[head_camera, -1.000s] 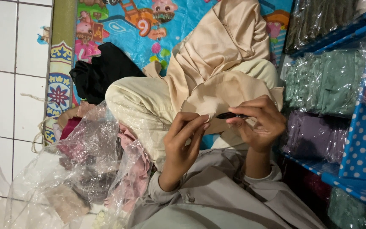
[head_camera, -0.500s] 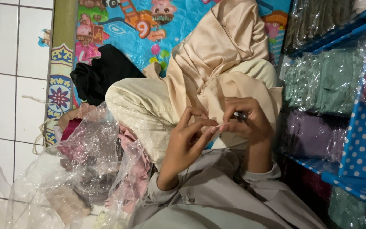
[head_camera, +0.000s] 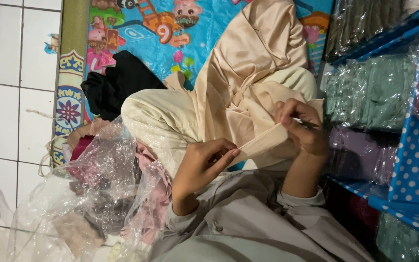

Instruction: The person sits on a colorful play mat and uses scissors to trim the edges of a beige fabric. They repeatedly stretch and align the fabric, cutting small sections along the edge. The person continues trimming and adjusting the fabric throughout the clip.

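now, near to far:
left hand (head_camera: 204,162): pinches one end of a beige fabric strip (head_camera: 260,143).
right hand (head_camera: 304,126): pinches the other end, with a thin dark tool (head_camera: 306,123) between its fingers.
strip axis: taut between both hands, equally near each.
fabric: satin cloth (head_camera: 253,73), smooth, draped over the lap.
beside: crinkled clear plastic bag (head_camera: 88,194); beyond, play mat (head_camera: 146,29).

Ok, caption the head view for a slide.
Left hand and right hand stretch a beige cloth edge; right grips a dark tool.
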